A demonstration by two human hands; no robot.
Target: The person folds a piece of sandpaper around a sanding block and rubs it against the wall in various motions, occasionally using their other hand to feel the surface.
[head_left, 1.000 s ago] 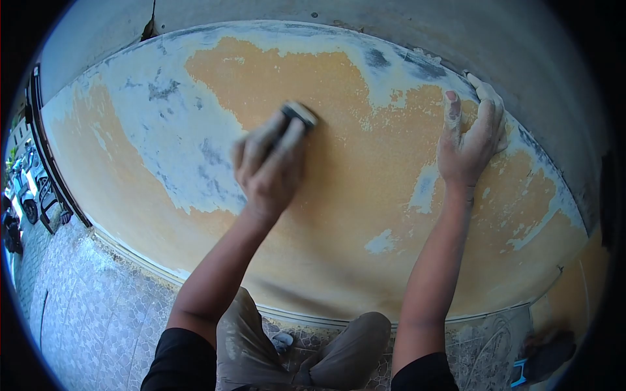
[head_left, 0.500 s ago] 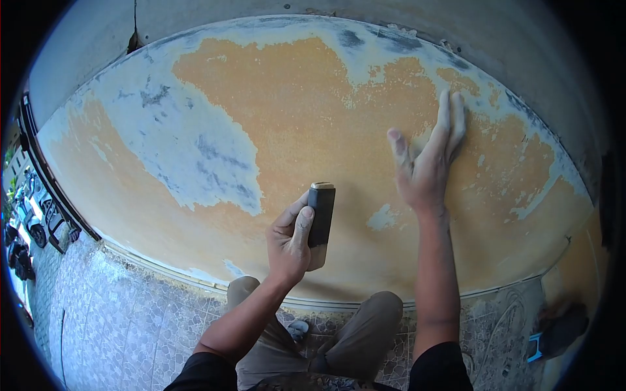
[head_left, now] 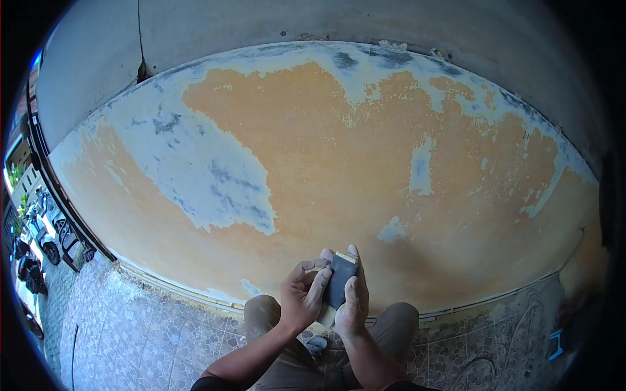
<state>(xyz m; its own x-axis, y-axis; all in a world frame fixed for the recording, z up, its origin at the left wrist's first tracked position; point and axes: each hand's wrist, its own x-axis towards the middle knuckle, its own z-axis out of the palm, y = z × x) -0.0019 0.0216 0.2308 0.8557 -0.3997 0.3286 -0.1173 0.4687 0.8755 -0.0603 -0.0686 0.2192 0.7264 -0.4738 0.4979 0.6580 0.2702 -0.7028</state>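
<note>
A dark, flat block with pale ends (head_left: 341, 281) is held between both hands, low in front of the wall. My left hand (head_left: 304, 294) grips its left side, with the thumb on the dark face. Around its right side and back, my right hand (head_left: 353, 305) is closed, thumb near the right edge. Both hands look dusty. Behind them stands a wall (head_left: 339, 169) with orange paint and pale, grey-smudged patches.
A patterned tile floor (head_left: 156, 332) runs below the wall. Parked motorcycles (head_left: 45, 241) are at the far left. My bent knees are beneath the hands. At the lower right lies a blue object (head_left: 555, 344) beside something dark.
My right hand has come down from near the wall and closed on the block. My left hand has moved lower and to the right with the block. The view has shifted slightly.
</note>
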